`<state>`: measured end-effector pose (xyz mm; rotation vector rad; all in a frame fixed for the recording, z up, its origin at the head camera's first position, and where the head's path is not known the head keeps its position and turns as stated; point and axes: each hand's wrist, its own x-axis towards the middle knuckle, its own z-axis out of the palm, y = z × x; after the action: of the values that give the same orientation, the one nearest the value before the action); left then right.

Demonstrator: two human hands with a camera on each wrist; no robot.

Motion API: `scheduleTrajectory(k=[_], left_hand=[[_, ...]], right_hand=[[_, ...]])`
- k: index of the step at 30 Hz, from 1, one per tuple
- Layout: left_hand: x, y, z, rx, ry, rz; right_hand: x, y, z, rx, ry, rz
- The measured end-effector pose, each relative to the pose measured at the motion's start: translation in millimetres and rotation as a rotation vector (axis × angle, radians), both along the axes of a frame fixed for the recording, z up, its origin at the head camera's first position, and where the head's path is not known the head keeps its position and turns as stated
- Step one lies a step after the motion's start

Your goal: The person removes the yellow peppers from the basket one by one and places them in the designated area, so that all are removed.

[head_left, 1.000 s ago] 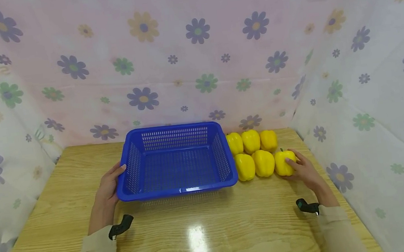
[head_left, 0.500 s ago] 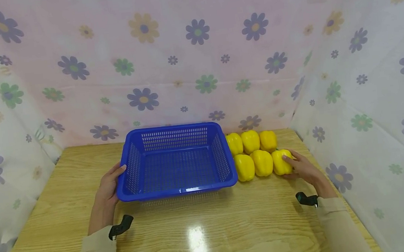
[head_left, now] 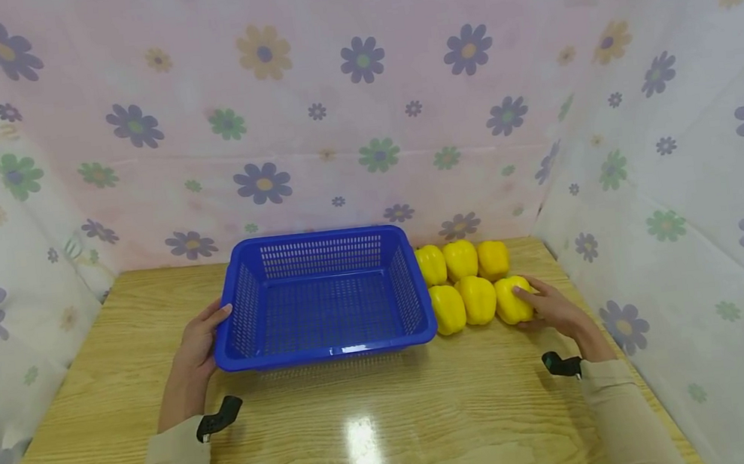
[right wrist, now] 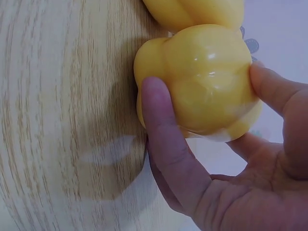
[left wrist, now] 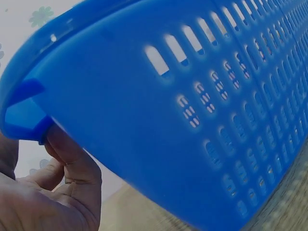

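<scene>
A blue plastic basket [head_left: 327,353] with slotted walls stands on the table, nothing inside it. My left hand [head_left: 201,342] grips its left rim, thumb over the top; in the left wrist view, bent fingers [left wrist: 79,168] hook under the rim. Right of the basket, yellow bell peppers sit in a back row [head_left: 461,260] and a front row [head_left: 478,301]. My right hand [head_left: 556,311] holds the rightmost front pepper [head_left: 510,305]. The right wrist view shows thumb and fingers around this pepper [right wrist: 211,82], which rests on the wood against its neighbour.
The wooden table [head_left: 299,444] extends in front of the basket and peppers. Flowered cloth [head_left: 328,138] hangs behind and on both sides. The front row's leftmost pepper [head_left: 447,309] lies close against the basket's right side. Black wrist cameras [head_left: 220,418] sit on both forearms.
My right hand has slid its pepper left, and the front-row peppers have shifted left and closer together. The held pepper has tilted. My left hand and the basket stay nearly still.
</scene>
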<state>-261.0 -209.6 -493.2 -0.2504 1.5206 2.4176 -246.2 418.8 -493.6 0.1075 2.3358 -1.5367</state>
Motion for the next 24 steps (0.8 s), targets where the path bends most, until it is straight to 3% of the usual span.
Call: scheduleTrajectory(k=[6, 18, 21, 24], left_hand=[[-1.4, -3.1, -2.4, 0.01, 0.019, -0.018], [-5.9, -2.7, -2.0, -0.033, 0.041, -0.022], [-9.0, -5.6, -2.6, -0.092, 0.043, -0.028], [-11.3, -14.5, -2.9, -0.279, 0.11, -0.057]], right_hand=[[-0.2, -0.5, -1.1, 0.004, 0.0, -0.008], [3.6, -12.5, -2.7, 0.083, 0.016, -0.099], [4.5, -12.5, -2.1, 0.095, 0.008, -0.097], [7.2, -13.9, 2.4, 0.139, 0.006, -0.091]])
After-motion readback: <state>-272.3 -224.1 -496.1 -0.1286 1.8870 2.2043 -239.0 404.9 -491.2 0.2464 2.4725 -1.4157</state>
